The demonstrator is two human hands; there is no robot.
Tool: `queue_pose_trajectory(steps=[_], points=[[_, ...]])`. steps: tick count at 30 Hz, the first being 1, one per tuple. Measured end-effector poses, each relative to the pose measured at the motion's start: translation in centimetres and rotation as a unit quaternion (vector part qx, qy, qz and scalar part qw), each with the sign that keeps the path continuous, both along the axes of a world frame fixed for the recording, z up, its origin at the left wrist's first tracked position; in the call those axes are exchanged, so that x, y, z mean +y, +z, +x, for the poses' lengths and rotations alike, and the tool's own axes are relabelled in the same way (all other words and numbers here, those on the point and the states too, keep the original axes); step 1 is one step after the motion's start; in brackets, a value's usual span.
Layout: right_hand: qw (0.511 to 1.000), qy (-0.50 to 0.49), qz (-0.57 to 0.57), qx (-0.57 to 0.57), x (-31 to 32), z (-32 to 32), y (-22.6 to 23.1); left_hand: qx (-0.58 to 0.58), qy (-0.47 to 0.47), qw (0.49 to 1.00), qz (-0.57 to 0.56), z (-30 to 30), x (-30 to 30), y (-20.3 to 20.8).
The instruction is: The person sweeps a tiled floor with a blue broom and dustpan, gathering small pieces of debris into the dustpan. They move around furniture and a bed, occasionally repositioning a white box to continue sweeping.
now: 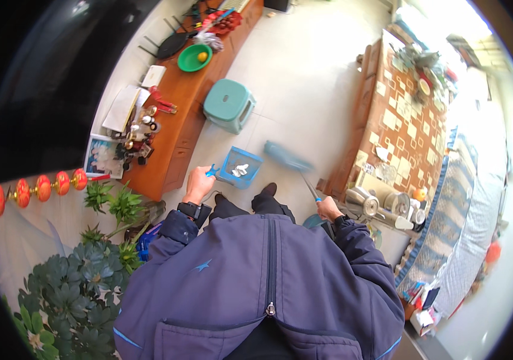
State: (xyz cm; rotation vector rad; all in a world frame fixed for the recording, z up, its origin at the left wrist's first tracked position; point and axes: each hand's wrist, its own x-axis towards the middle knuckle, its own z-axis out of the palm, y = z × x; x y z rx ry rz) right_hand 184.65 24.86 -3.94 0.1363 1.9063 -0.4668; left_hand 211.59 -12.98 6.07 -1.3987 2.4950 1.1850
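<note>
My left hand (197, 185) is closed around the blue handle of a dustpan (255, 174). The dustpan rests near the floor just ahead of my feet, with crumpled white scraps (240, 170) inside it. In my right hand (329, 209) I grip the stick of a broom (287, 157). Its blue-grey head, smeared by motion, is to the right of the dustpan and a little beyond it, with a gap between the two.
A teal plastic stool (227, 103) stands beyond the dustpan, beside a long wooden cabinet (178, 156) loaded with bottles and a green bowl (188, 62). At right is a table with a patterned brown cover (395, 129). Leafy plants (70, 282) fill the lower left.
</note>
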Motion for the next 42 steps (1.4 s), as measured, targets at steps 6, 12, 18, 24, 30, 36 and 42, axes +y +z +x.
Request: queue_pose_trajectory(steps=[6,12,18,24,30,36,42], points=[[0.984,0.167,-0.066,-0.016,-9.8,2.3,3.4,0.042,0.056,0.998,0.012,8.0,-1.4,-0.3],[0.976,-0.019,-0.067,-0.209,-23.1,7.1,3.9,0.073,0.085,0.994,-0.014,14.9,-3.6,-0.2],[0.956,-0.091,-0.109,-0.256,-28.5,9.9,3.6,0.056,0.065,0.996,-0.034,19.1,-6.9,-2.1],[0.914,-0.27,-0.133,-0.274,-28.5,7.6,5.8,0.027,0.053,0.998,-0.016,18.8,-9.9,-3.6],[0.785,-0.539,-0.184,-0.243,-30.9,0.0,7.5,0.017,0.081,0.997,-0.005,15.0,-11.5,-3.2],[0.884,-0.419,-0.176,-0.108,-34.8,-6.4,5.7,0.02,0.101,0.995,-0.014,8.9,-13.2,-3.0],[0.872,-0.455,-0.15,-0.098,-34.3,-7.9,5.2,-0.003,0.126,0.992,0.022,3.7,-14.4,-4.0]])
